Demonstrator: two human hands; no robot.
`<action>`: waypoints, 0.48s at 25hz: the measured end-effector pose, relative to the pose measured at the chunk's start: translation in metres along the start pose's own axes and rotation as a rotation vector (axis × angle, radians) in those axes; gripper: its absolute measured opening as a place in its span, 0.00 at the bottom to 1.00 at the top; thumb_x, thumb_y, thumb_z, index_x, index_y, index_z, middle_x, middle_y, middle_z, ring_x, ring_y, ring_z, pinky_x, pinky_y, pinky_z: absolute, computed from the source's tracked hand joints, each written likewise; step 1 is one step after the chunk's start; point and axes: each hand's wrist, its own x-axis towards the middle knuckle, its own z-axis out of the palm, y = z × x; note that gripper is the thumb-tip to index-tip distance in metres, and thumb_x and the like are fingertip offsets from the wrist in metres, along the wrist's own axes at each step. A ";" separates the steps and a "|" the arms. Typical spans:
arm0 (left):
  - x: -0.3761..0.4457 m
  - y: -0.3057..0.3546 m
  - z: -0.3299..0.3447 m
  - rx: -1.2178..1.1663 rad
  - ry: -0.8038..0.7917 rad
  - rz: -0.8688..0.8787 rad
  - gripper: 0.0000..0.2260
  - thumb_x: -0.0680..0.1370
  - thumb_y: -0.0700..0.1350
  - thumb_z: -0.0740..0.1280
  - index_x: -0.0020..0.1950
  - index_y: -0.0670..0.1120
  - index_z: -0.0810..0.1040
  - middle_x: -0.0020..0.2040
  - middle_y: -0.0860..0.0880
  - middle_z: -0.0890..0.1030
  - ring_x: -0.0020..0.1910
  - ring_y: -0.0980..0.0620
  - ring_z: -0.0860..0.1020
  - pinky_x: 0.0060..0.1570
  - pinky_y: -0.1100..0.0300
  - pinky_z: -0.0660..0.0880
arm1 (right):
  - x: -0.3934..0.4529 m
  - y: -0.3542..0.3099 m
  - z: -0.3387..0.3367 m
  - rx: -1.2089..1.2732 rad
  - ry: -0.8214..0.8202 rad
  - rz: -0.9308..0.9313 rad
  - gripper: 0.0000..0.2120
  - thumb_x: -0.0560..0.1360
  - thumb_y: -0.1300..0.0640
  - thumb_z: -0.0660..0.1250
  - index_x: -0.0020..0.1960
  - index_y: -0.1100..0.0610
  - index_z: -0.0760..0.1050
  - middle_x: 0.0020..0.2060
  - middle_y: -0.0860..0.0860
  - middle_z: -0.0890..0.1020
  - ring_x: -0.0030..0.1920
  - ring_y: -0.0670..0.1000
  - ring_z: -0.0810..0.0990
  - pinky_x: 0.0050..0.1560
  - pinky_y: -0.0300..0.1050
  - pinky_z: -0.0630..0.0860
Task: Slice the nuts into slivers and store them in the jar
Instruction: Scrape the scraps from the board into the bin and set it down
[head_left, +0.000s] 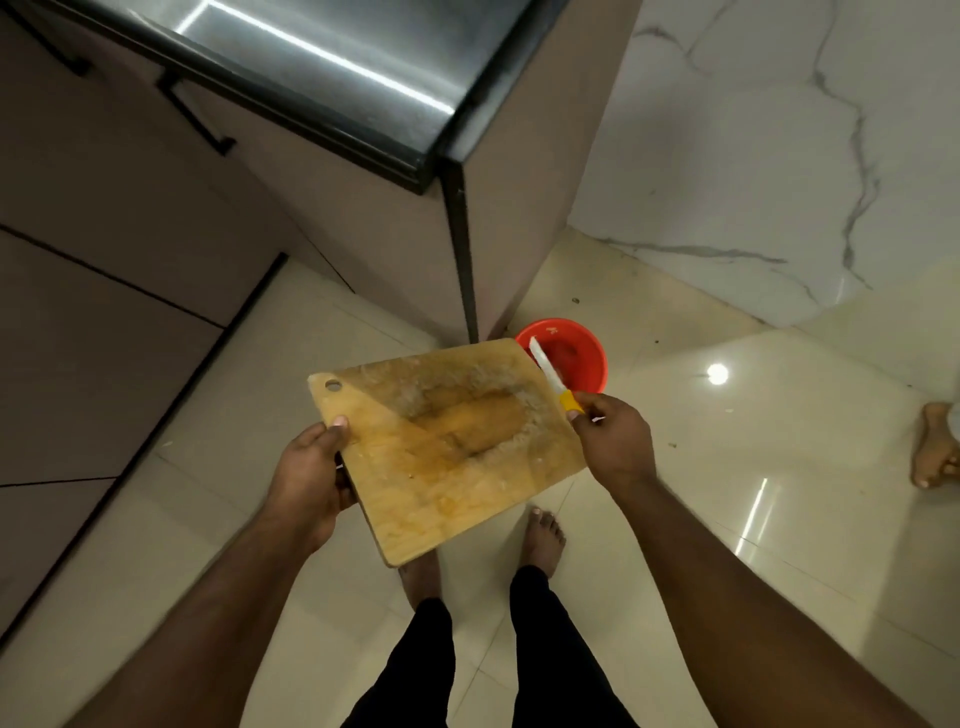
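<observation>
Right hand (613, 441) holds knife (550, 375), blade apparently pointing up-left.

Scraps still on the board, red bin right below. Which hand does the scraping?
Right. The right hand already grips the knife, blade at the cutting board edge over the red bin. The left hand grips the board's far side, holding it up, so it is likely occupied.

Open floor (727, 467) right of the red bucket (587, 364). Blocked behind by cabinet corner (462, 249); overlapped left by cutting board (447, 447).
</observation>
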 end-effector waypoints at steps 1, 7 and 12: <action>-0.010 0.009 -0.013 0.003 -0.013 0.021 0.14 0.85 0.49 0.58 0.64 0.43 0.76 0.56 0.42 0.82 0.50 0.42 0.82 0.43 0.50 0.78 | -0.017 -0.020 -0.001 -0.004 -0.017 -0.037 0.14 0.76 0.56 0.70 0.61 0.52 0.82 0.52 0.47 0.83 0.53 0.48 0.79 0.52 0.38 0.69; -0.060 0.062 -0.109 -0.036 -0.094 0.103 0.14 0.85 0.50 0.58 0.61 0.44 0.79 0.55 0.40 0.84 0.51 0.38 0.84 0.52 0.40 0.79 | -0.119 -0.133 -0.003 0.042 -0.073 -0.231 0.14 0.76 0.55 0.71 0.62 0.51 0.81 0.53 0.42 0.84 0.49 0.39 0.79 0.53 0.37 0.76; -0.087 0.108 -0.187 -0.154 -0.082 0.215 0.12 0.84 0.49 0.61 0.55 0.42 0.81 0.45 0.41 0.86 0.44 0.38 0.84 0.47 0.42 0.80 | -0.175 -0.212 0.001 0.072 -0.106 -0.351 0.14 0.76 0.50 0.72 0.62 0.49 0.80 0.50 0.38 0.83 0.50 0.38 0.80 0.54 0.42 0.80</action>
